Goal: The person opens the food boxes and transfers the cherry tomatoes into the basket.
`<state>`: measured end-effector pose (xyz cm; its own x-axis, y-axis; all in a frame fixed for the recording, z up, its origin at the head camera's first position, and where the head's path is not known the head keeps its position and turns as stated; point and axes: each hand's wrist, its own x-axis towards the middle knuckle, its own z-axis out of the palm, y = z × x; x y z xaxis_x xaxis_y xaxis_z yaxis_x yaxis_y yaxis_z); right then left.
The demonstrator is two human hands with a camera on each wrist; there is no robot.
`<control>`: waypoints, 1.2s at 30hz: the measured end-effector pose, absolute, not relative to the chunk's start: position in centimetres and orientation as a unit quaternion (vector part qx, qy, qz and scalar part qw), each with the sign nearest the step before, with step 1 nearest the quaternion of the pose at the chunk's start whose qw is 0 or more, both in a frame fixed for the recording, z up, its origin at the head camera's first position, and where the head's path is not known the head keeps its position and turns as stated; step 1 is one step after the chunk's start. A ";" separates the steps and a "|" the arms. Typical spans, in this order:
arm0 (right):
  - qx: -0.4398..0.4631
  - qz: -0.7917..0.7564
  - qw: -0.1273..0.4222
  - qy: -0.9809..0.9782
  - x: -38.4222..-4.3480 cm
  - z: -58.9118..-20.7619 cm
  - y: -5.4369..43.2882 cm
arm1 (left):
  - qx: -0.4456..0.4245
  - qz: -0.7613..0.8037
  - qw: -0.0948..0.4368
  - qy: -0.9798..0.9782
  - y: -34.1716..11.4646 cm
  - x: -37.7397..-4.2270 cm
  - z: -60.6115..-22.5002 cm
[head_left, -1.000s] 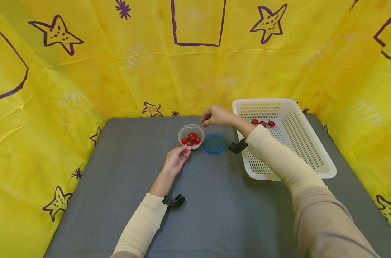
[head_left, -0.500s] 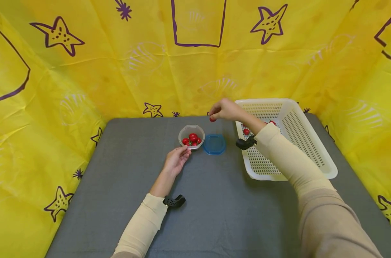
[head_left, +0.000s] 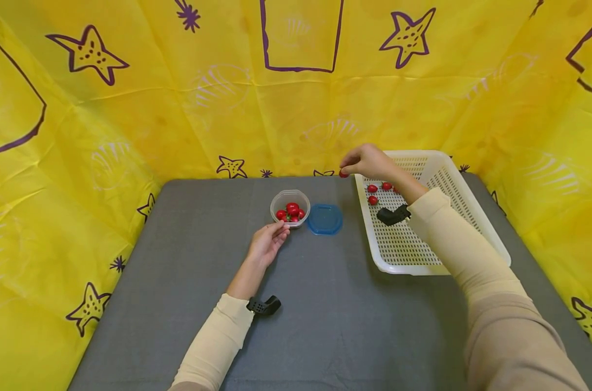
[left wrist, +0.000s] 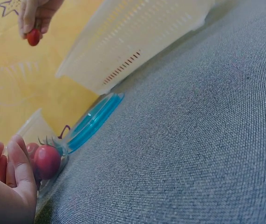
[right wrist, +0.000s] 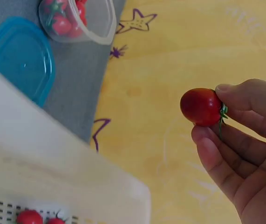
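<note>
In the head view my left hand (head_left: 266, 244) holds the near rim of a small clear plastic container (head_left: 279, 201), thumb at the rim. Several red cherry tomatoes (head_left: 292, 208) lie inside it. My right hand (head_left: 370, 162) is raised by the far left corner of a white slotted basket (head_left: 403, 254). Between its thumb and fingers it pinches a cherry tomato (right wrist: 201, 107) near the green stem, round end outward in the right wrist view. More cherry tomatoes (head_left: 373, 200) rest on the basket floor, some partly hidden by my right forearm.
A blue lid (head_left: 325, 219) lies flat on the grey tabletop (head_left: 320, 315), just right of the container. Yellow patterned cloth (head_left: 305, 98) hangs close behind the table and along both sides. The basket's raised walls stand to the right.
My right hand has moved right, from beside the container to the basket's far left corner, with the pinched tomato coming into sight. The left hand and container have stayed put.
</note>
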<state>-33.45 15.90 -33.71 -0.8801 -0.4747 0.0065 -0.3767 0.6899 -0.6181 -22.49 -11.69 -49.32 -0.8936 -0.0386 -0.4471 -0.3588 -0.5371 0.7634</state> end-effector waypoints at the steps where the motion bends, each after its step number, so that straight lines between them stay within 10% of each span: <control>1: -0.228 -0.317 0.076 0.917 -33.5 -33.7 16.2 | -0.210 0.851 0.094 0.472 -11.7 -22.5 -49.3; 36: -0.134 -0.271 0.052 0.952 -35.7 -39.6 24.6 | -0.211 0.853 0.090 0.469 -11.7 -22.5 -49.6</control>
